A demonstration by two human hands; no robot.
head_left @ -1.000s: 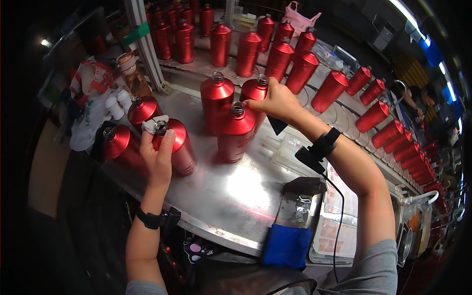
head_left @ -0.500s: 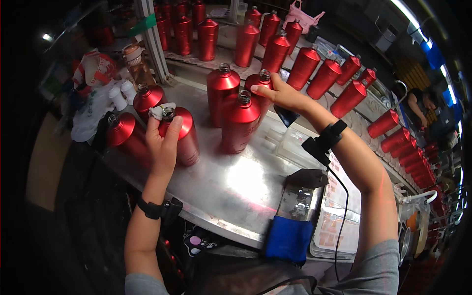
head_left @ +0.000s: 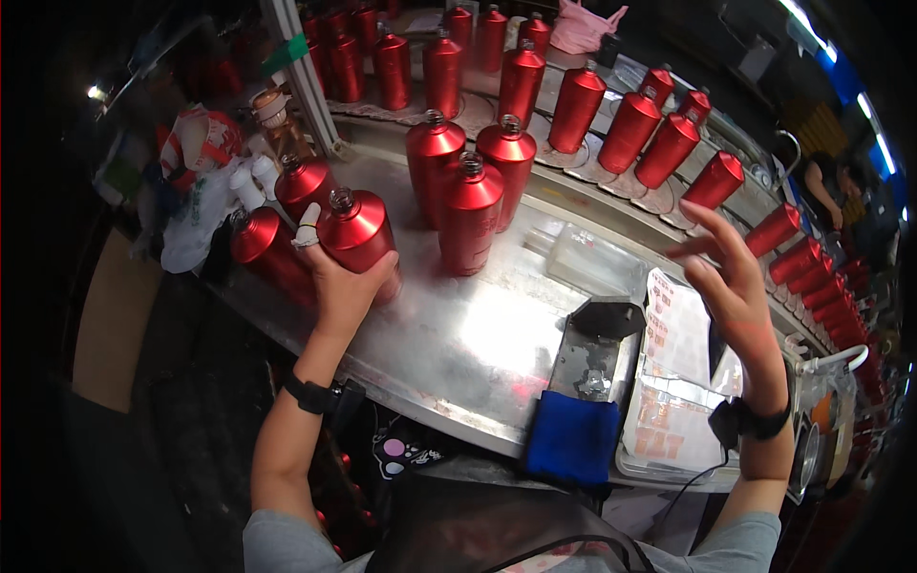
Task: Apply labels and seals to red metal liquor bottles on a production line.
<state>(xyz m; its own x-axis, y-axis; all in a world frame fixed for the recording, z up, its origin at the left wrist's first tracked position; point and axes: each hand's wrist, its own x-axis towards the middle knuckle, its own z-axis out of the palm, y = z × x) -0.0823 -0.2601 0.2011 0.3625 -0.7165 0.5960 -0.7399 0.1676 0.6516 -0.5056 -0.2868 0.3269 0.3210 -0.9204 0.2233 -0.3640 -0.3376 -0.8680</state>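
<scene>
The left hand (head_left: 349,285) grasps a red bottle (head_left: 355,231) at the left side of the table (head_left: 425,329), close beside two more bottles (head_left: 304,181), while the right hand (head_left: 734,275) hovers near the sheets (head_left: 672,406), fingers spread and holding nothing. A slack grip on that smooth, rounded body could let it slip, and a sideways swing could knock its neighbours, scuffing their glossy, metallic-looking, slope-shouldered surfaces against one another or the shiny metal tabletop.
</scene>
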